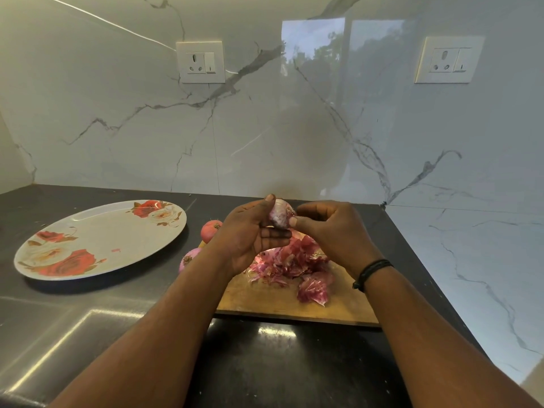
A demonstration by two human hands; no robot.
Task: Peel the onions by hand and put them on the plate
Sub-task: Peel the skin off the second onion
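Onion (280,214) held above the cutting board (282,304), cupped in left hand (250,234); right hand (329,231) fingers pinched at its skin. Short, shallow pulls advised. Plate (88,242) lies left.

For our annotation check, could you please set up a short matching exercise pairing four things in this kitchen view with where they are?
Things:
1. plate
2. onion being peeled
3. onion skins
4. black band

Places:
A. heaped on the wooden board
B. on the right wrist
C. on the dark counter, at left
D. held between both hands

Pairs: 1-C, 2-D, 3-A, 4-B
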